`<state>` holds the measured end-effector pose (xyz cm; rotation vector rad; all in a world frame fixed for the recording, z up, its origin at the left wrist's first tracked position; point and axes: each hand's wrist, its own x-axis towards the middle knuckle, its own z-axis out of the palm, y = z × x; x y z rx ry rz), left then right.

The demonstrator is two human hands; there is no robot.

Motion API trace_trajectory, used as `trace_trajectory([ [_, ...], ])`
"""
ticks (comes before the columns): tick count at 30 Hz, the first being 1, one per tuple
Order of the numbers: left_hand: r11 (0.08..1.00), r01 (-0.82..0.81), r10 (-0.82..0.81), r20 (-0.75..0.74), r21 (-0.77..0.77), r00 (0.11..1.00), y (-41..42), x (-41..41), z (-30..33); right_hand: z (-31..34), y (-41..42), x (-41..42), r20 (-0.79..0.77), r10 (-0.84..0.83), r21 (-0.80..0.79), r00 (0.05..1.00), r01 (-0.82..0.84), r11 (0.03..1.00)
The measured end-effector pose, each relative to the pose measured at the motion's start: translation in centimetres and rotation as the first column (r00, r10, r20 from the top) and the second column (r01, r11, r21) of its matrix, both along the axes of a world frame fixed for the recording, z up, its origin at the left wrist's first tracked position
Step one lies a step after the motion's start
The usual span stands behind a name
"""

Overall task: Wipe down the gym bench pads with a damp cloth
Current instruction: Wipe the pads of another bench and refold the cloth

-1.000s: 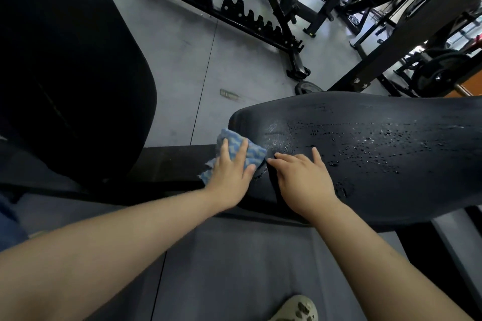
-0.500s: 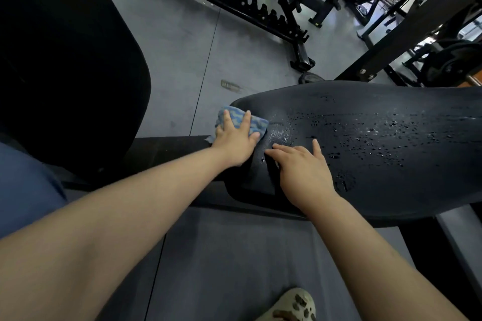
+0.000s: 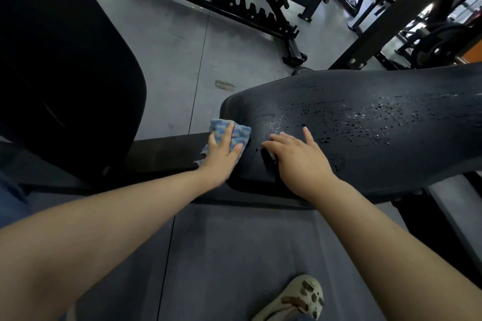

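A person leans over a black bench pad [image 3: 365, 138] on a gym floor, both bare arms stretched forward. The left hand [image 3: 224, 154] lies flat, fingers straight and slightly spread, pressing a blue patterned cloth [image 3: 242, 133] against the pad's rounded left end, where the cloth hangs partly over the edge. The right hand [image 3: 300, 156] rests palm down on the pad's top just beside it, fingers extended and splayed, holding nothing. Water droplets [image 3: 365, 122] bead across the pad to the right of the hands, with a wet sheen near the right hand's fingertips. A second black pad [image 3: 65, 73] fills the left of the view. Black equipment frames [image 3: 234, 10] stand on the grey floor [image 3: 169, 41] behind, and a spotted clog [image 3: 297, 300] shows at the bottom edge
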<state>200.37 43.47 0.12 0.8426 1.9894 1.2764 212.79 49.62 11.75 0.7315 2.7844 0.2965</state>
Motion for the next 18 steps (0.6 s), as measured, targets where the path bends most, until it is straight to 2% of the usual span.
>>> trace_trajectory([
  [5,0.999,0.042,-0.041,-0.021,0.031,0.999,-2.7,3.4,0.6,-0.7,-1.2,2.2,-0.164,-0.027,-0.010,0.986,0.026,1.000],
  [8,0.982,0.176,-0.188,-0.226,-0.074,0.956,-4.2,4.9,0.6,-1.1,-1.5,3.6,-0.233,-0.073,-0.010,0.970,0.072,0.997],
  [10,0.949,0.240,-0.306,-0.408,-0.205,0.860,-5.1,5.4,0.1,-1.5,-1.5,4.3,-0.264,-0.090,0.005,0.960,0.095,0.996],
  [12,0.936,0.276,-0.351,-0.660,-0.220,0.665,-5.7,4.9,-0.4,-2.0,-1.4,5.0,-0.304,-0.090,0.040,0.949,0.107,0.993],
  [14,0.899,0.395,-0.342,-0.867,-0.189,0.362,-5.6,4.4,-1.1,-2.2,-1.1,5.7,-0.383,-0.061,0.109,0.922,0.110,0.988],
  [16,0.839,0.479,-0.340,-0.936,-0.258,0.091,-5.3,3.6,-0.9,-2.1,-0.8,6.6,-0.411,-0.063,0.161,0.909,0.141,0.977],
  [18,0.819,0.501,-0.306,-0.952,-0.278,-0.029,-4.9,2.6,-0.1,-2.0,-0.8,7.8,-0.423,-0.085,0.207,0.902,0.187,0.960],
])
